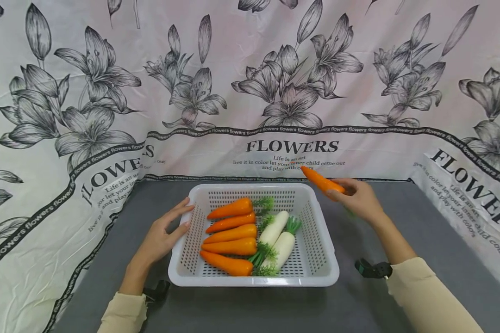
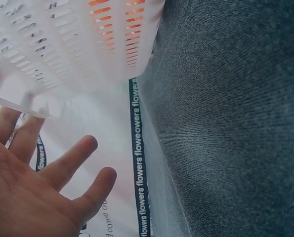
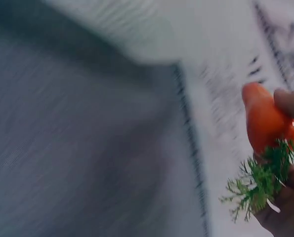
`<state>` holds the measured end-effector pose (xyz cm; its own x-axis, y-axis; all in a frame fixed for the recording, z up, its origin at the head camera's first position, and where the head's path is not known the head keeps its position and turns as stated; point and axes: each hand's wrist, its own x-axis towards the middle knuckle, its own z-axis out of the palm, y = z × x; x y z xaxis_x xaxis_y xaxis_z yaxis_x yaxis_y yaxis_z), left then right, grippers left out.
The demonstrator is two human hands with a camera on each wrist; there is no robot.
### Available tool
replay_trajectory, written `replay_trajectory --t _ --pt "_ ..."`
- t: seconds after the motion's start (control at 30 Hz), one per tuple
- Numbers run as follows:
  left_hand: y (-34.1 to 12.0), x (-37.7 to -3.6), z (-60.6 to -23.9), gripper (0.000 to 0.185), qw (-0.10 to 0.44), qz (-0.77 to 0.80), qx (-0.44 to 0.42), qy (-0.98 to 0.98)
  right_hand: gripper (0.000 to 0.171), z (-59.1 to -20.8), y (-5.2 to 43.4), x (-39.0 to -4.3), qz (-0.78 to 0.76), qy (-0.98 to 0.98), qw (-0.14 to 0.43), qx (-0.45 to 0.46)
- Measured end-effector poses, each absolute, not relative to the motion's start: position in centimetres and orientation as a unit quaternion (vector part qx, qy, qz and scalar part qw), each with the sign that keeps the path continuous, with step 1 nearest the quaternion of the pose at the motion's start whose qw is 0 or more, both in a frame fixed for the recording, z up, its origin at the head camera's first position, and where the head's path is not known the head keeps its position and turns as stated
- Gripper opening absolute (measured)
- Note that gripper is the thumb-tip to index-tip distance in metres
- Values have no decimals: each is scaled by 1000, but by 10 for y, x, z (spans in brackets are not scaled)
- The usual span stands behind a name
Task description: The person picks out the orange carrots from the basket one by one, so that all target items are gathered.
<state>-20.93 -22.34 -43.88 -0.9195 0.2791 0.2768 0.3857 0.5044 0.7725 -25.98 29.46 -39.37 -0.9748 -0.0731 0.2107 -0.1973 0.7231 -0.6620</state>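
Observation:
My right hand (image 1: 358, 200) holds up a carrot (image 1: 322, 180) by its thick leafy end, beyond the basket's right rim. In the right wrist view, thumb and fingers grip the carrot (image 3: 266, 118), whose green top (image 3: 258, 182) hangs beside the palm. My left hand (image 1: 164, 233) rests with spread fingers at the left rim of a white perforated basket (image 1: 329, 252). From the left wrist, some fingertips of that hand (image 2: 38, 173) touch the rim while others stand apart from it. Inside the basket lie several carrots (image 1: 229, 246), tips to the left, and two white radishes (image 1: 284, 249) with green tops.
A dark grey cloth (image 1: 258, 307) covers the table under the basket. White fabric printed with flowers (image 1: 291, 83) hangs behind and along both sides. Each wrist wears a small black camera, one (image 1: 372, 268) by the right sleeve.

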Motion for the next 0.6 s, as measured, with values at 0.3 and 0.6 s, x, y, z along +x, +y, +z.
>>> replay_trajectory --t 0.3,0.6 --pt "-224 -208 -439 45 52 -465 -189 -863 59 -456 326 -247 271 -955 122 -13" --pt "-224 -209 -440 45 54 -467 -194 -861 81 -458 315 -244 237 -969 63 -42"
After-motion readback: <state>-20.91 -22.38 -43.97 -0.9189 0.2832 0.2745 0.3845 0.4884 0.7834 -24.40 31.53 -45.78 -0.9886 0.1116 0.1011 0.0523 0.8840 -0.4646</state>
